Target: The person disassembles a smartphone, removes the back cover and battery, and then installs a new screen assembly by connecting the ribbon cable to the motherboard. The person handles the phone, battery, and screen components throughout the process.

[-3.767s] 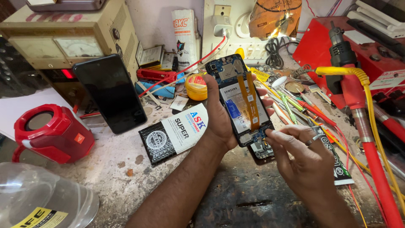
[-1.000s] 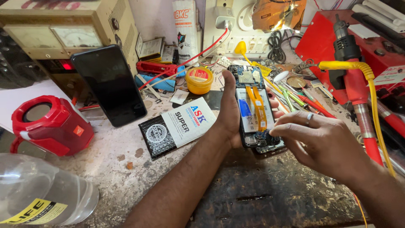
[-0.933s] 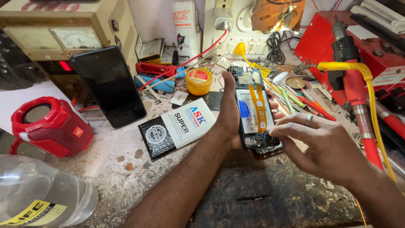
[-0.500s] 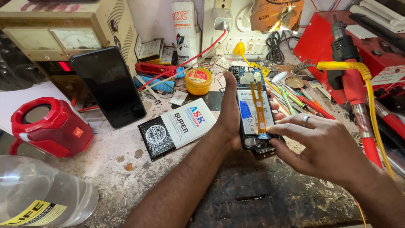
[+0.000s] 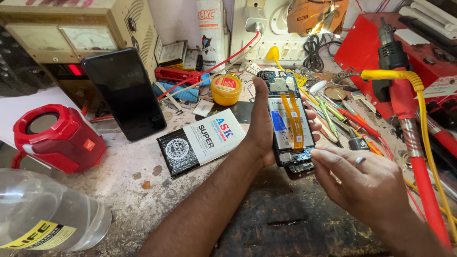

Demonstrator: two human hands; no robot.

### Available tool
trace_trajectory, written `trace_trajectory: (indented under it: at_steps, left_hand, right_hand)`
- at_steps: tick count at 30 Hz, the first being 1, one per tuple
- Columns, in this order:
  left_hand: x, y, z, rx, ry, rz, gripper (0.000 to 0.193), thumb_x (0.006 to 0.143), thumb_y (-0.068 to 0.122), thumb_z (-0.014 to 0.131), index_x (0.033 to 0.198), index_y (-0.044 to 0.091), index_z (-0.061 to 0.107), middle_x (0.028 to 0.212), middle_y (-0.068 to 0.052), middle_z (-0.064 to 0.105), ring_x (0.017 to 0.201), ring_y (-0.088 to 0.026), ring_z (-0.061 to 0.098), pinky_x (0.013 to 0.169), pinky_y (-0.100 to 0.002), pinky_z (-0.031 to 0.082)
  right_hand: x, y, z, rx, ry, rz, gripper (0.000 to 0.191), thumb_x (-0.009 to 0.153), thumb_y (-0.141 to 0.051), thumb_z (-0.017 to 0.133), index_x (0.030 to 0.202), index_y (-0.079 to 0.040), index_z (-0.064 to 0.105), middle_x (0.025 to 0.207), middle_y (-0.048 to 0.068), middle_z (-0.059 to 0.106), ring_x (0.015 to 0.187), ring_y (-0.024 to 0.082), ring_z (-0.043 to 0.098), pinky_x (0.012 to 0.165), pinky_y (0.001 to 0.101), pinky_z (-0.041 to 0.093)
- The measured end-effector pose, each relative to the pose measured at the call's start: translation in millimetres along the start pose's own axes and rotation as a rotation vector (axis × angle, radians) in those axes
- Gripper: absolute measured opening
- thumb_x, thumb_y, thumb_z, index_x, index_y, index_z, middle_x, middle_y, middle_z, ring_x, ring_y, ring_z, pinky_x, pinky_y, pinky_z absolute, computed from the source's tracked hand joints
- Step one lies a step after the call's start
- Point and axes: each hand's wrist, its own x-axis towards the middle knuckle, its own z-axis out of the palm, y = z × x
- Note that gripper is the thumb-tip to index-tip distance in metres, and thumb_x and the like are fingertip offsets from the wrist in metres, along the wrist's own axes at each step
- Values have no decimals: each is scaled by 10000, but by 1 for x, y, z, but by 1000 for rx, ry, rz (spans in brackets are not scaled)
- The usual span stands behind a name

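My left hand (image 5: 261,124) grips an opened phone (image 5: 290,121) with its back cover off, held upright above the bench. Inside show a silver battery, an orange flex ribbon and a small circuit board at the bottom end. My right hand (image 5: 362,183), a ring on one finger, has its fingertips at that bottom end, touching the small board. Whether the fingertips pinch a part I cannot tell.
A black phone (image 5: 124,95) leans against a beige power supply (image 5: 81,33). A black-and-white packet (image 5: 202,142) lies beside my forearm. Red speaker (image 5: 57,138) and clear bottle (image 5: 43,214) at left. Yellow tin (image 5: 225,89), screwdrivers (image 5: 342,116), red hose (image 5: 421,157) and red case (image 5: 376,45) crowd the back and right.
The opened phone has sunk a little and stands more upright in my left hand. My right hand has stayed working at its bottom end, fingertips shifting slightly.
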Motion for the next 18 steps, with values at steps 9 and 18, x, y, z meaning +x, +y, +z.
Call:
trace_trajectory:
  at_steps: [9,18]
  left_hand:
    - [-1,1,1,-64,-27,34,984,794,990,380,1086,67,553,902,-119,624,834,-274,672,770,-455,607]
    - [0,-1,0,-74,-62,27,982,825,991,399,1096,60,554,913,-112,623,838,-264,677,768,-447,611]
  right_hand:
    - [-9,-8,11,52,49,49,286,802,-85,826,1066,-103,716,1050,70,769,902,232,749,739,356,582]
    - [-11,-8,18,137,183,140,256,828,-69,838,1062,-98,738,1072,74,759,935,203,755,797,323,596]
